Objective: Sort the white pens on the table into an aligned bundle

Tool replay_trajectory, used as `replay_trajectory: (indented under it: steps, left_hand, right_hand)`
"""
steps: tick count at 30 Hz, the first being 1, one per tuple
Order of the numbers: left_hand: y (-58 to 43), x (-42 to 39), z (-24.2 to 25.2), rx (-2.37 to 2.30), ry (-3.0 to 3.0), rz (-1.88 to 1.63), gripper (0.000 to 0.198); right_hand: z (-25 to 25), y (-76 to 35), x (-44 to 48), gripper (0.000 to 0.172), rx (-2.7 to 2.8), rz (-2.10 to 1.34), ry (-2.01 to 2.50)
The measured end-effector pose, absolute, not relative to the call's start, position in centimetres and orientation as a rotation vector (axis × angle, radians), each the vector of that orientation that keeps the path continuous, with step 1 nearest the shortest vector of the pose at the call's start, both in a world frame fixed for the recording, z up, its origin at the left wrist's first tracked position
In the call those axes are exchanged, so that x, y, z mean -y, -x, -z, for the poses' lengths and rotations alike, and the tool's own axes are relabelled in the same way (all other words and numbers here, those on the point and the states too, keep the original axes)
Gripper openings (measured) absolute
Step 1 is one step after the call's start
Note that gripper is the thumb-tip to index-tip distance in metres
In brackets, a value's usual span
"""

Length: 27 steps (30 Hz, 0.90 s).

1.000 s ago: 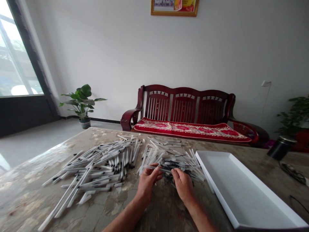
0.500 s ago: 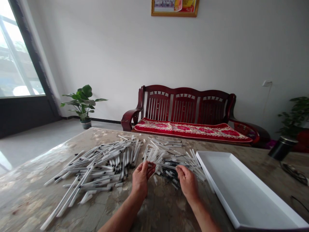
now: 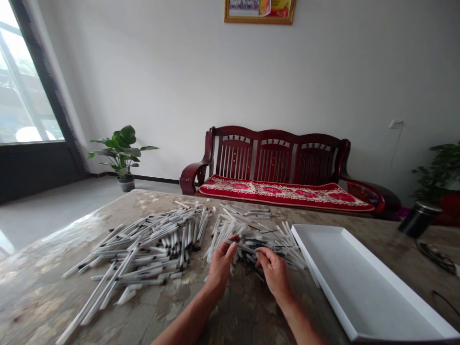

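Observation:
A thin pale pen barrel (image 3: 247,247) spans the gap between my two hands, over the right-hand pile. My left hand (image 3: 223,261) pinches its left end between thumb and fingers. At its other end my right hand (image 3: 273,272) is closed, fingertips together. Beneath and beyond them lies a loose pile of white pen barrels (image 3: 224,232), with dark slim parts (image 3: 251,261), perhaps caps or refills, mixed in. To the left spreads a larger heap of white pens with black ends (image 3: 154,239), lying in many directions.
A shallow white tray (image 3: 381,282) stands at the right on the patterned tabletop (image 3: 151,316). Behind it are a black cylinder (image 3: 419,220) and a dark cable (image 3: 440,258). Past the table stand a red wooden bench (image 3: 276,158) and a potted plant (image 3: 124,153).
My left hand has moved right, towards my right hand, and its fingers have turned upward. My right hand has shifted slightly left. The gap between the hands is narrower.

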State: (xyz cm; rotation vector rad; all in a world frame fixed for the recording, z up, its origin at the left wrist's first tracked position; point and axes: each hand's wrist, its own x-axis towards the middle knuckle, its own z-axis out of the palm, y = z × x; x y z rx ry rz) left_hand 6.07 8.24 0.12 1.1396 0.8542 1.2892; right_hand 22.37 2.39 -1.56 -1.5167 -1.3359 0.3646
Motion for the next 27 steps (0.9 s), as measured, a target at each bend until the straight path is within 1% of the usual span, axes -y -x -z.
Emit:
replay_trajectory:
  steps: [4,8,11,13,16,21,27]
  left_hand:
    - [-5.7,-8.4,-0.3,-0.901,-1.02,-1.319,0.039]
    - [-4.2,-9.3,-0.7,-0.973,-0.89,-1.563,0.04]
    - [-2.5,-10.1,-1.2,-1.128,-1.056,-1.746,0.033]
    - [-1.7,-10.5,-1.4,-1.286,-1.211,-1.757,0.032]
    - [-1.4,-11.0,-1.2,-1.458,-1.457,-1.644,0.032]
    - [-2.0,-11.2,-0.5,-1.62,-1.812,-1.389,0.035]
    - [1.0,-11.3,-2.2,-2.07,-2.16,-1.026,0.038]
  right_hand:
    - [1.3,-22.4,-2.4,0.039,1.307,-0.402,1.434]
    - [0.9,-23.2,-2.4,0.043,1.168,-0.363,1.405]
    - [1.0,-23.9,-2.5,0.041,1.053,-0.284,1.462]
    - [1.3,-24.1,-2.6,0.038,1.029,-0.242,1.506]
    - [2.0,-24.3,-2.7,0.037,1.057,-0.219,1.568]
    - [2.7,-24.5,-2.8,0.044,1.071,-0.225,1.628]
    - [3.5,-24.9,-3.2,0.044,1.047,-0.097,1.59]
